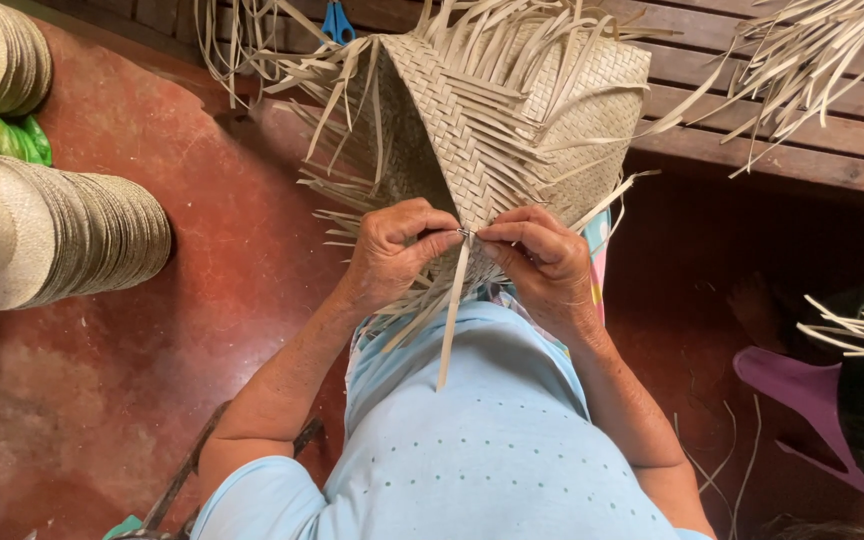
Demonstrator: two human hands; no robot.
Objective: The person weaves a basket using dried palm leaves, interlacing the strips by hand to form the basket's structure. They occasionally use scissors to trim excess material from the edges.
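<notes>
The person wears a light blue short-sleeved top dotted with tiny eyelet holes.

This is a home hat-weaving workshop. Left of the half-woven palm-leaf hat (497, 125), two stacks of finished straw hats (52, 235) rest on the worn red cement floor (202, 330). Behind the hat runs a wooden slat bench (772, 100) strewn with loose palm strips (812, 50), with blue-handled scissors (337, 22).

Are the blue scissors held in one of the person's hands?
No, the blue scissors lie at the top, and both the left hand and the right hand pinch strips of the woven hat.
</notes>
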